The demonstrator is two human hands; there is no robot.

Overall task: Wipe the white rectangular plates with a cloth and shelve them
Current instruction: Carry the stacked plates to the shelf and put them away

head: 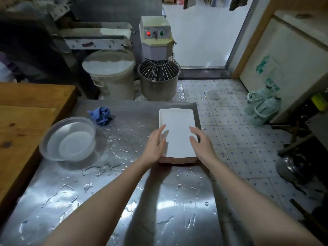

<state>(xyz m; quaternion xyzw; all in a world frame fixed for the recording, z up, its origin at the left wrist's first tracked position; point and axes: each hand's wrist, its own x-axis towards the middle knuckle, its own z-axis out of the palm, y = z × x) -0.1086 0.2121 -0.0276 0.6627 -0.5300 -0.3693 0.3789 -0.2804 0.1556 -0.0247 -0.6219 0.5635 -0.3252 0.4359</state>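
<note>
Wet steel table [124,192]: plates [177,135], bowl [71,139], cloth [101,116]

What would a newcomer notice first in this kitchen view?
A stack of white rectangular plates sits at the far right edge of the wet steel table, the left hand and right hand open on either side. A crumpled blue cloth lies beyond the clear plastic basin.

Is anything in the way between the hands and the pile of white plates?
No, nothing visible. The left hand and right hand are open at the two long sides of the pile of white plates. The blue cloth and clear bowl sit off to the left, not in between.
</note>
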